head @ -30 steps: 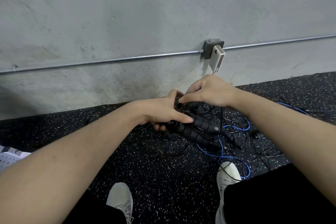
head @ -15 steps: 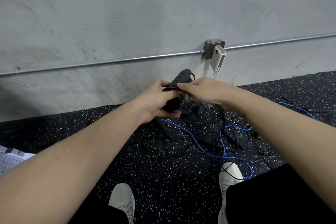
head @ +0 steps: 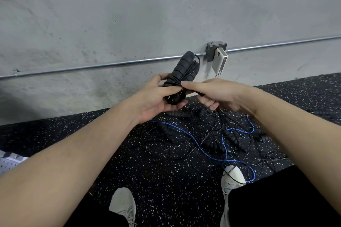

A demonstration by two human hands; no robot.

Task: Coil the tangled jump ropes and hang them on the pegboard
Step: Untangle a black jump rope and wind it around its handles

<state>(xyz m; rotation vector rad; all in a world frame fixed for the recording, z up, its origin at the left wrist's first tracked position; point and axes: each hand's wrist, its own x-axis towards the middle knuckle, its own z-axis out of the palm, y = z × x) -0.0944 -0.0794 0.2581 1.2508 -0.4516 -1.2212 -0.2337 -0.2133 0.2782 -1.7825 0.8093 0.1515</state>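
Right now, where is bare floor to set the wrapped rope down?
Bare floor lies left of the blue rope, between the wall and the left shoe. Right of that, the loose black ropes crowd the floor to the right shoe.

Rope tangle (head: pixel 217 140) clutters floor (head: pixel 147 167) (seemingly loose); wall (head: pixel 129 14) blocks ahead.

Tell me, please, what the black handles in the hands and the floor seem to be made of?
Handles: probably matte foam, judging by the soft ribbed segments. Floor: likely rubber matting, black with white speckles and a dull, grainy surface.
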